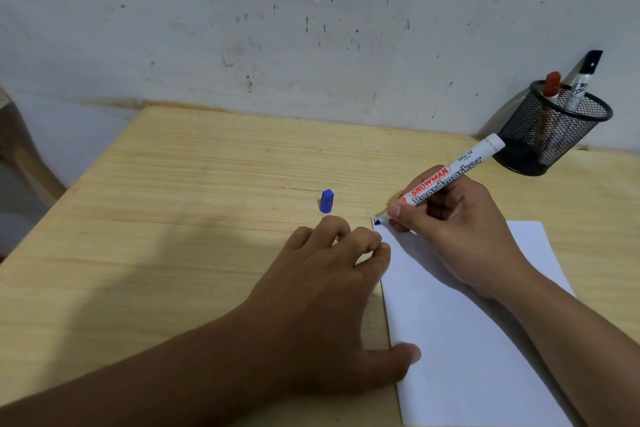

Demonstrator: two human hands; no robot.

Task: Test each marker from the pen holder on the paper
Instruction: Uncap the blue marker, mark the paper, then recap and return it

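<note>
My right hand (453,229) grips a white Snowman board marker (450,177) with its cap off. Its dark tip touches the far left corner of the white paper (460,340), where a small dark mark shows. My left hand (332,305) lies flat on the table, with its fingertips and thumb pressing the paper's left edge. The marker's blue cap (326,201) stands on the wood just beyond my left fingers. At the back right stands a black mesh pen holder (550,135), holding a red-capped marker (551,85) and a black-capped marker (585,80).
The light wooden table (173,218) meets a stained white wall (311,28) at the back. Its left edge runs diagonally; beyond that edge, part of a wooden chair or frame (24,156) shows.
</note>
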